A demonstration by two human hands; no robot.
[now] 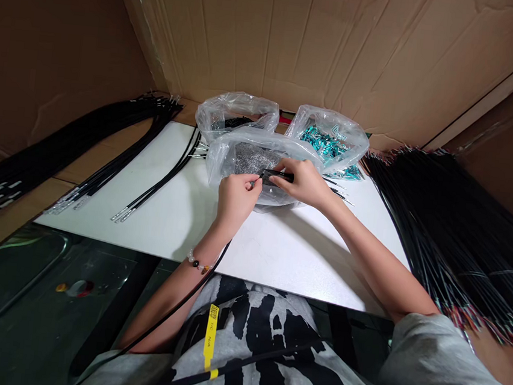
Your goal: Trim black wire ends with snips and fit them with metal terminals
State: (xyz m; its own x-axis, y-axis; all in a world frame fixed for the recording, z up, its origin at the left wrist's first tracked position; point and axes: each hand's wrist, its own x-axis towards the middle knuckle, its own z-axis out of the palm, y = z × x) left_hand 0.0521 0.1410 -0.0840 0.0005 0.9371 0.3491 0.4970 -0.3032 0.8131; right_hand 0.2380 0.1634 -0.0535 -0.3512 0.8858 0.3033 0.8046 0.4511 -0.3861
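While my left hand (236,198) pinches a black cable (221,259) running back toward me, my right hand's (305,182) grip holds a slim black tool (284,176) crosswise, pointing left at those fingertips, above the clear plastic bag (216,159)

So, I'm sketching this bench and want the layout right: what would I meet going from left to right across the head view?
Black cable bundle → left hand → bagged teal pieces → wide black cable pile.
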